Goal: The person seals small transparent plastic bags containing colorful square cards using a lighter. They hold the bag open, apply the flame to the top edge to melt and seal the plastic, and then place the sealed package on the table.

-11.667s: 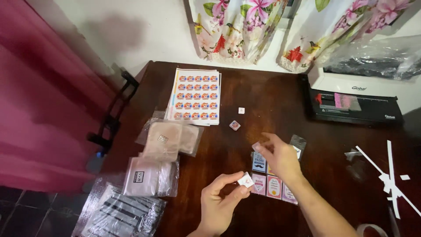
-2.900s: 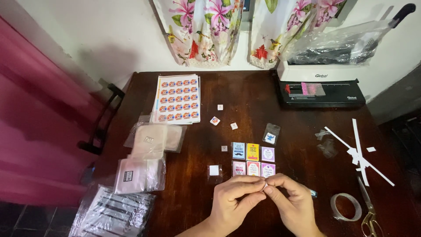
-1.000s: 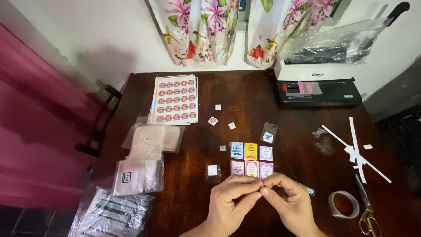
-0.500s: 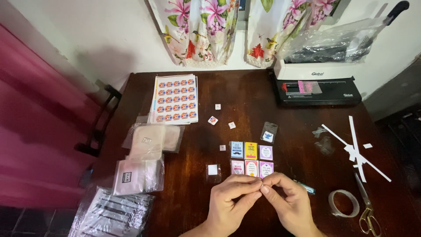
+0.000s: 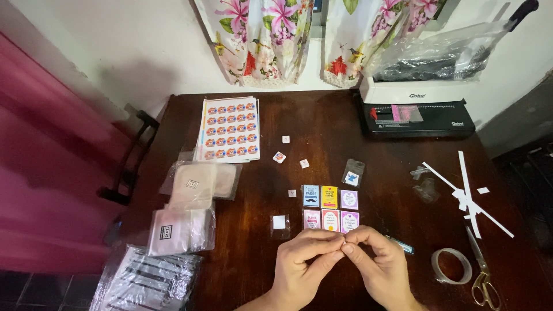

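Dark wood table [image 5: 368,155] | left hand [image 5: 302,268] and right hand [image 5: 377,265] pinched together on a tiny item, hidden by fingertips, just below the coloured card grid [image 5: 330,208] | advised: keep the pinch low and steady.

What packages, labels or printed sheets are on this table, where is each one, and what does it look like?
Sticker sheet: far left, white rectangle with rows of small orange-blue round stickers.
Small cards: centre, just beyond both hands, six squares in two rows; blue, yellow, purple, pink.
Clear plastic bags: left side, pale overlapping packets with small dark labels.
Small clear pouch: right of centre, blue-white square inside.
Loose square stickers: centre, scattered, mostly white.
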